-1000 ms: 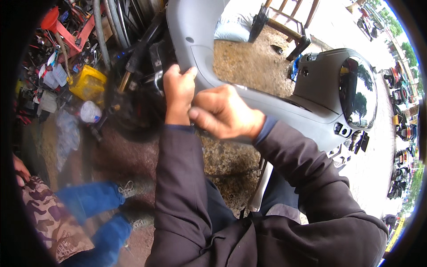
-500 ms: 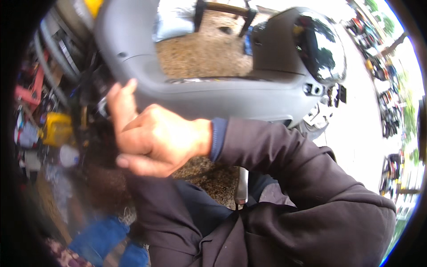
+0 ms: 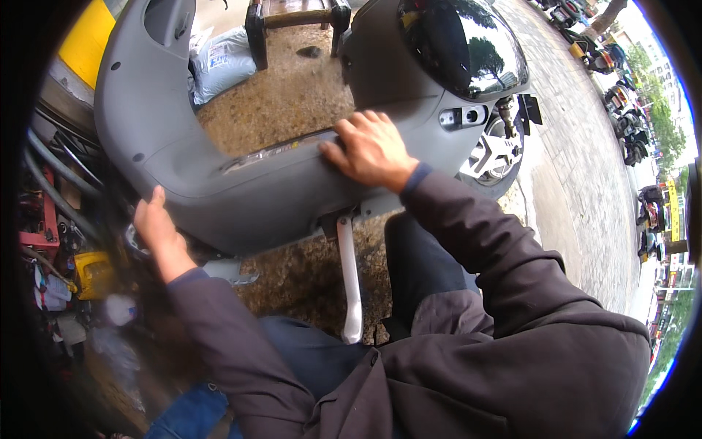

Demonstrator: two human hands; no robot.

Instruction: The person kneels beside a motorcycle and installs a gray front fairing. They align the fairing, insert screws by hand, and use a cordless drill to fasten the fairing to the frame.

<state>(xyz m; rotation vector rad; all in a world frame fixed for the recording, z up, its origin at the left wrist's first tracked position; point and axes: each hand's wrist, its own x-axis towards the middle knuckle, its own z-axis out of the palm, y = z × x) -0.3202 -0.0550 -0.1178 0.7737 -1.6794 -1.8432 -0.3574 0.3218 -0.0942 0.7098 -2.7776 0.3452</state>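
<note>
At far left, one yellow plastic container (image 3: 93,275) sits amid workshop clutter; below, a second person's blue denim trousers (image 3: 191,413) show. A worker's left hand (image 3: 159,230) meets the lower left corner of one matte-grey plastic scooter body (image 3: 270,197), which spans the middle directly before the worker. Its thumb points up; the other fingers are largely hidden, so a grasp cannot be told. Beyond lie one pale blue plastic parcel (image 3: 223,69) and one dark wooden stool (image 3: 298,16). One silver metal lever (image 3: 351,282) hangs below the body. The right hand (image 3: 369,150) rests palm down on its upper edge, fingers loosely bent, unclenched. At right gleams one glossy black rounded panel (image 3: 468,47), above one white-spoked wheel (image 3: 499,155).
</note>
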